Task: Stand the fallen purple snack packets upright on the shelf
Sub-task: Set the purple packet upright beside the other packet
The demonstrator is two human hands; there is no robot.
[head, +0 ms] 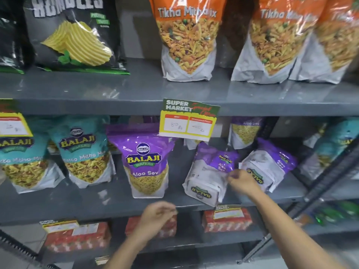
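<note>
Fingers of my right hand pinch the edge of a fallen purple packet at centre right of the frame, closed on its film where the white back panel meets the purple front. I judge this grip suits tipping the packet up onto its base, which now faces me. My left hand hangs loosely curled and empty in front of the shelf lip, lower centre, touching nothing that I can see. A second fallen packet lies just beside the first, to its right, also base-forward. An upright purple packet stands left of them, showing the intended pose. Behind, another upright one is partly hidden by the hanging price tag. Teal packets crowd the left of the shelf. The tag overhangs the working space and may brush a raised packet.
</note>
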